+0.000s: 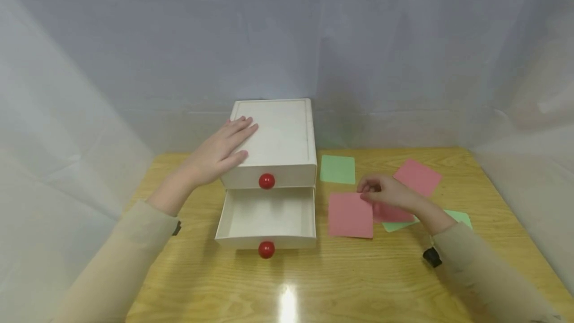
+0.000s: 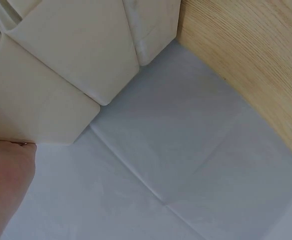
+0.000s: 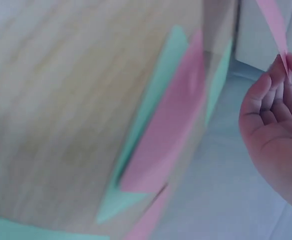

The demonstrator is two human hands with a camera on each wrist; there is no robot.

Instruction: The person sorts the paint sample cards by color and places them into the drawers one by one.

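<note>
A small white drawer box (image 1: 278, 138) with red knobs stands on the wooden table (image 1: 314, 283). Its lower drawer (image 1: 266, 218) is pulled out and looks bare inside. My left hand (image 1: 221, 151) lies flat with straight fingers on the box's top; the left wrist view shows the box's white panels (image 2: 61, 65). My right hand (image 1: 383, 191) pinches the top edge of a pink paper square (image 1: 350, 216) to the right of the drawer. In the right wrist view the pink sheet's edge (image 3: 275, 30) sits between the fingertips (image 3: 280, 75).
More paper squares lie on the table's right half: a green one (image 1: 338, 169) by the box, a pink one (image 1: 418, 177) farther right, and a pink and green pair (image 1: 457, 216) under my right wrist. White sheeting (image 1: 287, 39) surrounds the table.
</note>
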